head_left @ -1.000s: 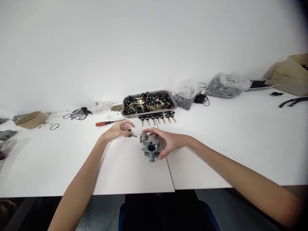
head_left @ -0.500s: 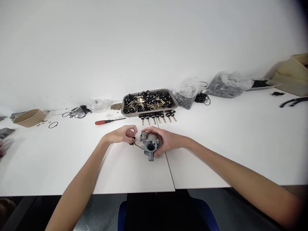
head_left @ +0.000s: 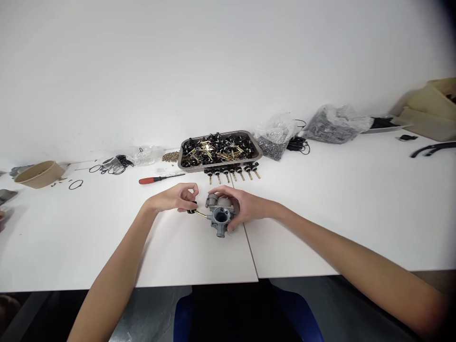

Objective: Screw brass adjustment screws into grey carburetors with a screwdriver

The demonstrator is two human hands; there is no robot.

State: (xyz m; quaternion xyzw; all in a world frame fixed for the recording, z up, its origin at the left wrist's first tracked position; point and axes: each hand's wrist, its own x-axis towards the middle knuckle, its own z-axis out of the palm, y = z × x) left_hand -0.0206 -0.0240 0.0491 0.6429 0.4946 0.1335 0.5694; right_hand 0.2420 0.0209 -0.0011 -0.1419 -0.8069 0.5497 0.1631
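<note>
My right hand [head_left: 245, 206] is wrapped round a grey metal carburetor [head_left: 221, 216] whose round bore faces me. On its left side, my left hand [head_left: 180, 198] pinches a black-capped part [head_left: 191, 209] with a thin brass rod [head_left: 201, 214]. The rod's tip meets the carburetor's left side; whether it is inside an opening cannot be made out. Behind them a metal tray [head_left: 185, 168] holds many similar black and brass parts, and several more lie in a row [head_left: 233, 173] along its front edge.
A red-handled screwdriver [head_left: 151, 180] lies left of the tray. Further left are black rings [head_left: 76, 184], a clear bag [head_left: 147, 156] and a tan bowl [head_left: 41, 176]. Bags of small parts [head_left: 337, 126] stand at the right, near black curved pieces [head_left: 432, 149]. Part of another person's hand shows at the left edge.
My left hand has shifted slightly left, and the brass rod is now level with the carburetor's side, touching it. My right hand keeps its hold.
</note>
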